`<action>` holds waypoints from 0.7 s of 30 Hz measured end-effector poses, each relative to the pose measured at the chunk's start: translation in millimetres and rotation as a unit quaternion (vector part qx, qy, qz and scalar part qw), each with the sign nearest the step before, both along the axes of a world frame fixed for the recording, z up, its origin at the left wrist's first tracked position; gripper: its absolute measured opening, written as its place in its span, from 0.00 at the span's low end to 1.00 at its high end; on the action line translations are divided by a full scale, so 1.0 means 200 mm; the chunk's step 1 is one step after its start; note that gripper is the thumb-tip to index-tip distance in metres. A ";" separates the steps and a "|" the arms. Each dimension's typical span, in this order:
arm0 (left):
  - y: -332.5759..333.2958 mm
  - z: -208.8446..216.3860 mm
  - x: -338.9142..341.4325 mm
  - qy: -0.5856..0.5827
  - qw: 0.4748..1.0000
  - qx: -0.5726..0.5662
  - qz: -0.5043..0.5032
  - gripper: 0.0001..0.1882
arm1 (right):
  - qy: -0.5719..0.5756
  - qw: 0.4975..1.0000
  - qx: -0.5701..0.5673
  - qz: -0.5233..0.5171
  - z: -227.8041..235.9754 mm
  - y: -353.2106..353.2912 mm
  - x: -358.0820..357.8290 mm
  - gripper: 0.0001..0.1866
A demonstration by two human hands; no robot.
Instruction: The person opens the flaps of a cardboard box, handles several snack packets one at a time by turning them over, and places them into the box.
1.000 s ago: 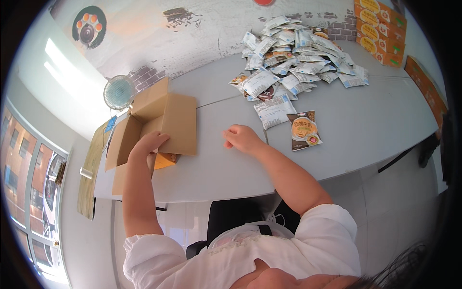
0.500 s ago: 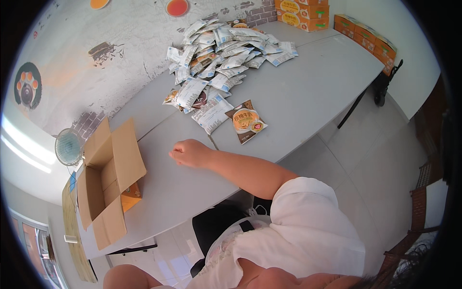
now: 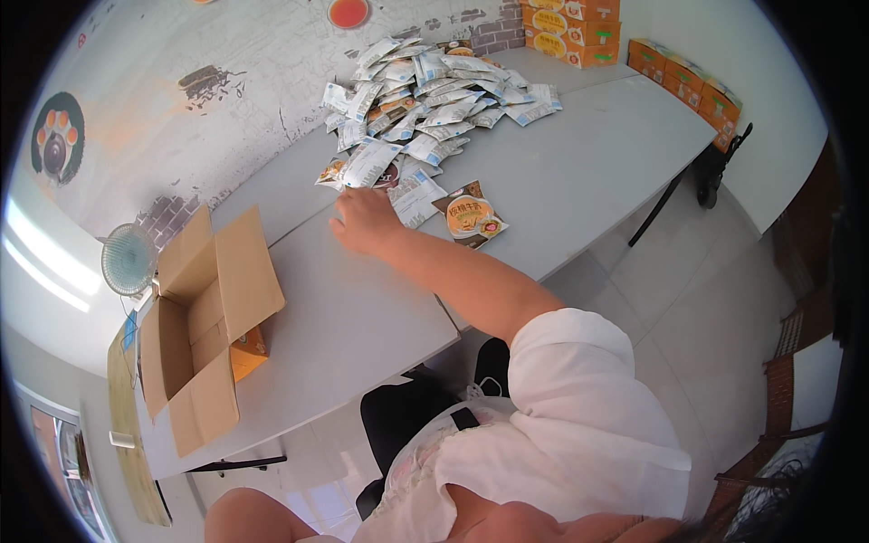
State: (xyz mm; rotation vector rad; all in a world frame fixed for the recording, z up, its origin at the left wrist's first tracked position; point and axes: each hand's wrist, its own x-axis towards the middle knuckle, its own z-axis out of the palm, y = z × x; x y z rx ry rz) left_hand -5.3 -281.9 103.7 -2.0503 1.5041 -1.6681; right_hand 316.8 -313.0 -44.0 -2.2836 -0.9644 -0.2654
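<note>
Along the painted wall (image 3: 272,54), a grey table (image 3: 593,140) bears packets (image 3: 444,104).

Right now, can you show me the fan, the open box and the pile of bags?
Fan (image 3: 128,259): head view, on its round cage.
Open box (image 3: 247,271): head view, on its right-hand flap.
Pile of bags (image 3: 450,110): head view, on a white bag mid-pile.

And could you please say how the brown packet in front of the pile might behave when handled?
The brown packet probably flexes, given its pillowy bag shape. Lying flat, it seems unlikely to roll, but it might slide on the smooth table if pushed.
</note>
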 end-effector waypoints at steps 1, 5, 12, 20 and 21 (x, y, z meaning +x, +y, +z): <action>-0.01 0.02 -0.03 0.000 1.000 0.005 0.007 0.16 | -0.039 0.998 -0.036 -0.027 0.02 0.03 0.03 0.20; 0.01 -0.03 -0.02 -0.003 1.000 -0.008 -0.001 0.16 | -0.070 0.976 -0.157 -0.132 -0.05 0.06 0.23 0.32; 0.05 -0.07 -0.07 0.001 1.000 -0.023 0.006 0.17 | -0.041 0.969 -0.191 -0.149 -0.10 0.10 0.41 0.34; 0.15 -0.09 -0.17 -0.031 0.993 -0.111 -0.017 0.18 | -0.066 0.983 0.118 -0.124 -0.05 -0.03 0.49 0.19; 0.17 -0.09 -0.18 -0.041 0.989 -0.139 -0.022 0.18 | -0.029 0.984 0.142 -0.106 -0.01 -0.05 0.45 0.20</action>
